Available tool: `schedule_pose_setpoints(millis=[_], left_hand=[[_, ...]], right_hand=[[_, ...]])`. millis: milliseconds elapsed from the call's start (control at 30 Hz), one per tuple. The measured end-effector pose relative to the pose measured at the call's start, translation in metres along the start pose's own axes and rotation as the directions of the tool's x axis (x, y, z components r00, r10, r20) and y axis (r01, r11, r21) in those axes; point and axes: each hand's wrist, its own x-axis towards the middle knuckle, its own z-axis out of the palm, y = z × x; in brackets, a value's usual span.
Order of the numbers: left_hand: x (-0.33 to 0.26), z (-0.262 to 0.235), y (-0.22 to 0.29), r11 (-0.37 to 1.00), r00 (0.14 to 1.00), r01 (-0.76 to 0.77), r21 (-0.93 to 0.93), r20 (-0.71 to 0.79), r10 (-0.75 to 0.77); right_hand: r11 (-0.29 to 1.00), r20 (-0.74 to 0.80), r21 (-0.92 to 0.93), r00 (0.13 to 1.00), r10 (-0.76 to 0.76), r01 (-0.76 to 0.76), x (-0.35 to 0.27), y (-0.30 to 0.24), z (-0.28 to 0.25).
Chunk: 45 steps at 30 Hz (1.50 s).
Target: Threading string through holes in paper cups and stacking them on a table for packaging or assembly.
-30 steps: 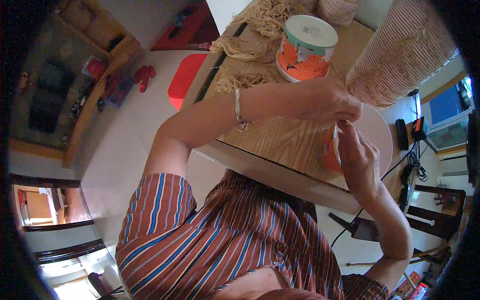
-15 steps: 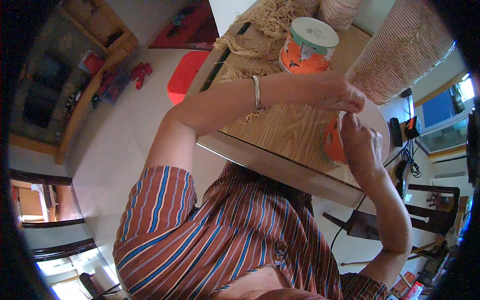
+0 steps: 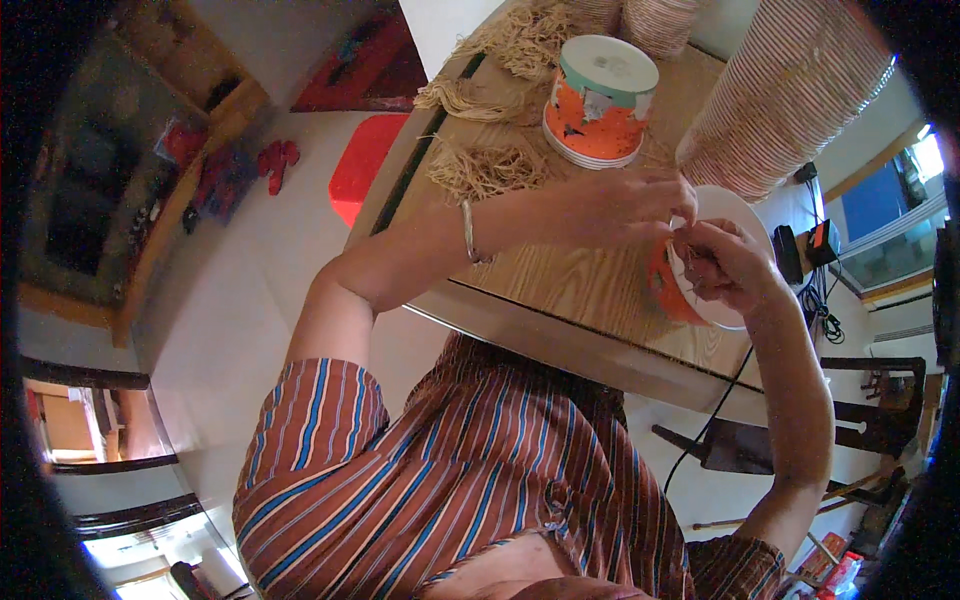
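Both hands raised, fingertips pinched close together; left hand [image 3: 625, 205] above right hand [image 3: 725, 265]; elbows bent.

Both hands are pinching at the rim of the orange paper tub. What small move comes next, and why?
Probably draw the left hand slightly away from the right hand, pulling the fibre snug: both pinch at the rim of the orange tub, which lies tilted at the table edge.

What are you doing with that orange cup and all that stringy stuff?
A person in a striped shirt works at a wooden table. Both hands meet at the rim of an orange paper cup: the right hand holds it, and the left hand pinches something thin at its edge. Bundles of tan string, a lidded orange cup and tall cup stacks lie behind.
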Motion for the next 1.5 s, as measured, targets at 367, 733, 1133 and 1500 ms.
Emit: schedule_pose_setpoints(millis=[367,733,1133,1500], left_hand=[[-0.012,0.013,0.022,0.951,0.958,-0.167,0.259,-0.187,0.219],[-0.003,0.015,0.034,0.880,0.927,-0.247,0.406,-0.166,0.337],[-0.014,0.028,0.040,0.999,0.938,0.021,0.025,-0.346,-0.011],[-0.030,0.043,0.046,0.842,0.806,0.330,-0.427,-0.338,-0.487]], right_hand=[[0.950,0.032,0.310,0.999,-0.040,0.028,-0.009,0.015,0.010],[0.964,0.008,0.260,0.998,-0.063,0.059,-0.011,0.016,0.011],[0.967,0.042,0.247,0.996,-0.079,0.066,-0.012,0.017,0.014],[0.976,-0.070,0.167,0.989,-0.133,0.143,-0.016,0.014,0.023]])
